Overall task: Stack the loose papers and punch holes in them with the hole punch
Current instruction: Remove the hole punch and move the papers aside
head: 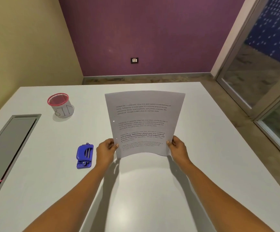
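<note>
Left of held papers point(144, 123), red-rimmed bin point(60, 105)

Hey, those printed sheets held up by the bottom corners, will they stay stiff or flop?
Probably floppy: the papers bow, their bottom edge arched between the left hand and the right hand. Likely light too, since pinches at two corners hold them up. That curve may be what stiffens them.

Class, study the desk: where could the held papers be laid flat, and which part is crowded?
Bare table lies under the papers between the forearms, and widely right of the right hand. The left side is busier: the hole punch beside the left hand, the red cup behind it, the grey hatch at the edge.
</note>
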